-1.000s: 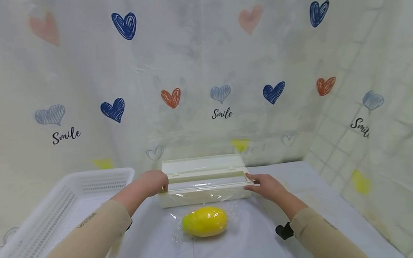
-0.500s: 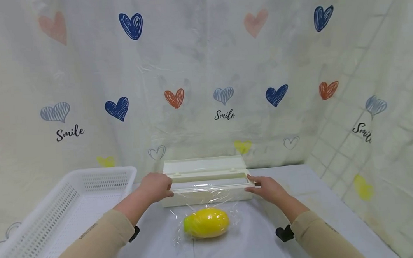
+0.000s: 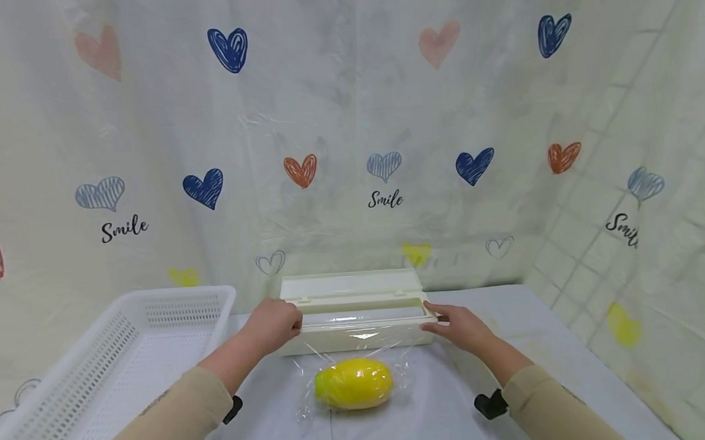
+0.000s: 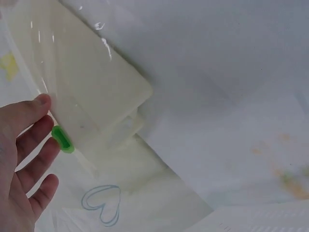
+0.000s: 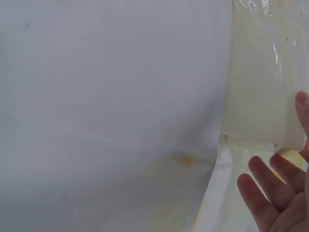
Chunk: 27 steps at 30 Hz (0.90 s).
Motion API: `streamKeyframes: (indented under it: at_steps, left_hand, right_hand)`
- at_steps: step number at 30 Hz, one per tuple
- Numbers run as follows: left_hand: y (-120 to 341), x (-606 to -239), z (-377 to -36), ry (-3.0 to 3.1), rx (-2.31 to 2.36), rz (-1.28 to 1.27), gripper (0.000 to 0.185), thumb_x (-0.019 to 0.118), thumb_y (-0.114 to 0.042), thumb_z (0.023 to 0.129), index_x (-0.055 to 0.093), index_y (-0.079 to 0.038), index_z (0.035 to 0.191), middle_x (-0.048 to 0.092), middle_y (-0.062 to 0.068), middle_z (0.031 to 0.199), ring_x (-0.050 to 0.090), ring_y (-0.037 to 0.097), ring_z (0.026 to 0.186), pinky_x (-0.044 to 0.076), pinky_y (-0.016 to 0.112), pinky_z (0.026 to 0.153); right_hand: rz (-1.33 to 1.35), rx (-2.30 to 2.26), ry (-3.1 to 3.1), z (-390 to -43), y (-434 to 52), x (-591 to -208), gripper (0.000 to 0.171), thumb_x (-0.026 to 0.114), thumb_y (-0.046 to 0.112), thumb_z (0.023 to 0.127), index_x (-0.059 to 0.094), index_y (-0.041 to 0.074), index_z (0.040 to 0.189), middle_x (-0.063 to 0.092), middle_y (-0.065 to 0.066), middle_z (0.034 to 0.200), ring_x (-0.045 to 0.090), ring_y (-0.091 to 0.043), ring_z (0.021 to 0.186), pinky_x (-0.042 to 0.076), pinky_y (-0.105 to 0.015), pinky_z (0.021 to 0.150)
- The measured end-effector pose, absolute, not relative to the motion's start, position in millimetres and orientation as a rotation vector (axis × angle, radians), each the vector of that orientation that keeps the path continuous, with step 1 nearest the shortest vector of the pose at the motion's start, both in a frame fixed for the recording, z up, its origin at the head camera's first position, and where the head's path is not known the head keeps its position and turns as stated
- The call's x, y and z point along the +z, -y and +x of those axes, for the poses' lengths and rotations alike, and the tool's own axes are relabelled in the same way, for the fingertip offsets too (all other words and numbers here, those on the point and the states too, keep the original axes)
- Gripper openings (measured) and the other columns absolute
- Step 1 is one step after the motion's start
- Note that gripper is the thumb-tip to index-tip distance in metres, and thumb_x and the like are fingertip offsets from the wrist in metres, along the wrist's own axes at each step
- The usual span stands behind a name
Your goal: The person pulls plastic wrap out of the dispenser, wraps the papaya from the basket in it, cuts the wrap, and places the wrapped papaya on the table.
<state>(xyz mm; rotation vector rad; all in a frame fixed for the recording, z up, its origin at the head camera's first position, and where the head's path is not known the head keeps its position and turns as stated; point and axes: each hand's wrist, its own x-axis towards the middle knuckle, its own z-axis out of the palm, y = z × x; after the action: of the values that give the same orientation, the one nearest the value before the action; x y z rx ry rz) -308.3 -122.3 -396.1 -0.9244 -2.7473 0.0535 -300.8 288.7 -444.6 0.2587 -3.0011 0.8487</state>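
A cream cling film dispenser [image 3: 359, 338] stands at the back of the table with its lid [image 3: 350, 284] up and a roll of film [image 3: 363, 315] inside. My left hand [image 3: 274, 325] is at its left front edge, fingers curled. In the left wrist view, its fingertips are on a green slide cutter [image 4: 63, 139] and the thumb is on the film at the edge. My right hand [image 3: 461, 324] grips the dispenser's right end, thumb in front. Clear film [image 3: 367, 344] hangs from the front edge towards a yellow papaya-like fruit [image 3: 355, 383], which lies under film.
A white perforated plastic basket [image 3: 114, 332] stands on the left of the table, beside my left forearm. A white curtain [image 3: 335, 114] printed with hearts hangs directly behind the dispenser and along the right. The table [image 3: 411, 423] has a white cover.
My left hand has slid a little to the right along the dispenser's front edge. My right hand keeps its grip on the right end. The head view has shifted slightly.
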Motion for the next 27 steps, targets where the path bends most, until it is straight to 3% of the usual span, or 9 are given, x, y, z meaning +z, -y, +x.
streamKeyframes:
  at_steps: [9, 19, 27]
  left_hand:
    - [120.3, -400.1, -305.4, 2.759, 0.003, -0.926, 0.014, 0.072, -0.016, 0.085, 0.068, -0.023, 0.073, 0.057, -0.014, 0.067, 0.052, 0.011, 0.065, 0.046, 0.036, 0.071]
    - [122.6, -393.5, -288.8, 2.703, -0.099, -0.917, 0.013, 0.07, -0.017, 0.086, 0.063, -0.022, 0.077, 0.054, -0.015, 0.067, 0.048, 0.01, 0.065, 0.043, 0.035, 0.074]
    - [127.3, -392.1, -267.4, 2.721, -0.065, -0.881, 0.015, 0.069, -0.019, 0.088, 0.06, -0.022, 0.076, 0.051, -0.015, 0.066, 0.045, 0.01, 0.064, 0.039, 0.033, 0.068]
  right_hand:
    - [0.338, 0.875, 2.911, -289.9, -295.6, -446.4, 0.061, 0.072, 0.041, 0.089, 0.056, 0.015, 0.142, 0.056, -0.014, 0.139, 0.059, -0.033, 0.115, 0.049, -0.051, 0.094]
    - [0.517, 0.749, 2.742, -283.1, -294.4, -440.4, 0.021, 0.078, 0.027, 0.086, 0.076, 0.018, 0.105, 0.059, 0.006, 0.096, 0.057, -0.025, 0.088, 0.047, -0.032, 0.07]
    - [0.567, 0.879, 2.812, -274.3, -290.9, -434.3, 0.016, 0.074, 0.026, 0.09, 0.078, 0.017, 0.102, 0.06, 0.01, 0.097, 0.053, -0.013, 0.086, 0.047, -0.028, 0.068]
